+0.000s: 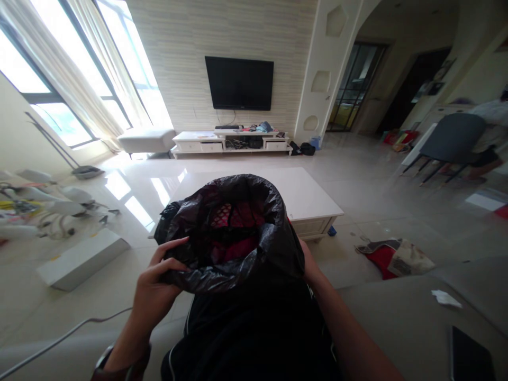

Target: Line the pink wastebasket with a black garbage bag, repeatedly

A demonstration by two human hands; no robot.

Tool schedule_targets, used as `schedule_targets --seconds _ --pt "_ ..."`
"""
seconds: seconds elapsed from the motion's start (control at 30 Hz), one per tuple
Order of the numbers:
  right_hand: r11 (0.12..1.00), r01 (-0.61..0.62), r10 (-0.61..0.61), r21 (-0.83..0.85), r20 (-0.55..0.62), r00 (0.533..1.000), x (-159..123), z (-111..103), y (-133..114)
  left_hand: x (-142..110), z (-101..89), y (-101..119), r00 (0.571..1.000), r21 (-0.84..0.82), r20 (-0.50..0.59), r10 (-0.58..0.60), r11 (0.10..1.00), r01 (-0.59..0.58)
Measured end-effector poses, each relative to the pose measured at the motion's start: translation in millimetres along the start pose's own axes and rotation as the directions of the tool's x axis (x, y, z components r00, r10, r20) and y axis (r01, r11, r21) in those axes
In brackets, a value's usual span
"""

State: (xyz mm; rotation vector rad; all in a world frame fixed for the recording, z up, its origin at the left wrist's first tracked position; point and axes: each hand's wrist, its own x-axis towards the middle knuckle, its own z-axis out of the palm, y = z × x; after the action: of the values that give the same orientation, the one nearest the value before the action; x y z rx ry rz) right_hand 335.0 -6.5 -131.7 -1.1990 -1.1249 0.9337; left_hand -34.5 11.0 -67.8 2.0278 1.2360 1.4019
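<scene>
A black plastic bag (238,238) lines a red mesh bin (234,217) that I hold up in front of my chest. My left hand (156,286) grips the bag's near left rim, fingers curled over the plastic. My right hand (308,262) is at the bin's right side, mostly hidden behind the bag; its fingers do not show. The bag's mouth is open and folded over the bin's edge.
A white coffee table (313,196) stands just beyond the bin. A red and beige bag (392,256) lies on the floor to the right. A white box (81,259) and clutter lie left. A person sits on a grey chair (452,140) at far right. A phone (472,357) rests on the sofa.
</scene>
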Motion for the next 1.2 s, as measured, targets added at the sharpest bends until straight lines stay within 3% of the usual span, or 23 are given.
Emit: schedule_targets --seconds 0.2,0.43,0.6,0.83,0.97,1.2 --pt "0.998 0.026 -0.027 -0.056 -0.025 0.999 1.7 1.1 3.6 0.4 -0.8 3.2 0.999 0.019 0.008 0.033 0.999 -0.033" --pt "0.984 0.125 -0.141 -0.127 -0.122 0.983 -0.5 9.3 8.2 -0.8 11.5 5.1 0.993 -0.037 -0.088 -0.078 0.997 0.075" --pt "0.958 0.187 -0.24 -0.219 -0.245 0.939 -4.2 12.9 15.3 -8.0 22.3 13.8 0.991 0.009 -0.039 -0.126 0.992 0.127" --pt "0.882 0.211 -0.368 -0.421 -0.336 0.867 -10.3 35.3 11.0 -13.7 57.0 35.9 0.945 -0.236 -0.028 -0.326 0.921 0.311" --pt "0.849 0.17 -0.366 -0.5 -0.326 0.872 -19.3 52.1 -1.0 -8.4 61.4 33.7 0.927 -0.233 -0.059 -0.371 0.908 0.349" --pt "0.819 0.251 -0.389 -0.516 -0.177 0.904 -32.7 68.0 -16.2 -8.0 49.0 17.3 0.922 -0.071 -0.279 -0.268 0.964 0.258"
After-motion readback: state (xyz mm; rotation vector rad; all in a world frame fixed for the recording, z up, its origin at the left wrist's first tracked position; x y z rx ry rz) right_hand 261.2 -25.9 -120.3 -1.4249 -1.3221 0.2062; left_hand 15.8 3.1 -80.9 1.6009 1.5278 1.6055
